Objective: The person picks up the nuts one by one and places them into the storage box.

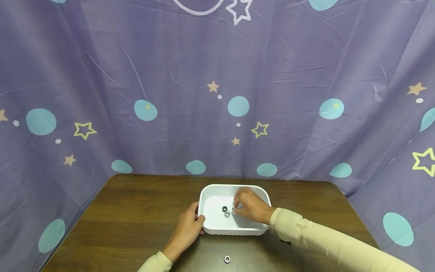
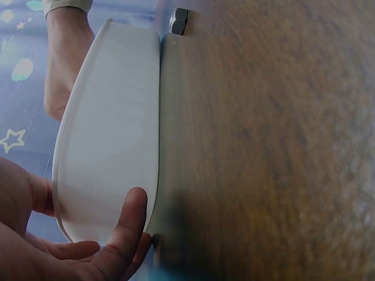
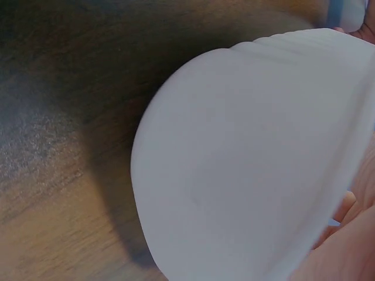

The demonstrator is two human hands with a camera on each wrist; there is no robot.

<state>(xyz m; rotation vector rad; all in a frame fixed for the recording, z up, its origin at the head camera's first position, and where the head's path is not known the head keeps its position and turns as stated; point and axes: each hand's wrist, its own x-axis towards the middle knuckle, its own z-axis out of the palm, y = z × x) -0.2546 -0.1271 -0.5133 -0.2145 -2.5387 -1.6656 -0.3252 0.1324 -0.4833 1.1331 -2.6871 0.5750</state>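
A white plastic tub (image 1: 217, 228) with rounded corners stands on the table. My left hand (image 1: 190, 223) grips its left end, thumb over the rim and fingers along the outer wall (image 2: 111, 134). Reaching over the tub's right side, my right hand (image 1: 251, 206) pinches a small silver nut (image 1: 233, 208) between thumb and fingers, low inside the tub. Just left of those fingertips, a dark nut (image 1: 224, 208) and a silver nut (image 1: 227, 214) lie on the tub floor. In the right wrist view, the tub's wall (image 3: 246, 158) hides most of the right hand.
One more silver nut (image 1: 227, 259) lies on the wooden table (image 1: 142, 211) in front of the tub, near my body. It also shows as a hex nut (image 2: 179, 21) in the left wrist view. A purple patterned curtain (image 1: 190, 124) hangs behind and around the table.
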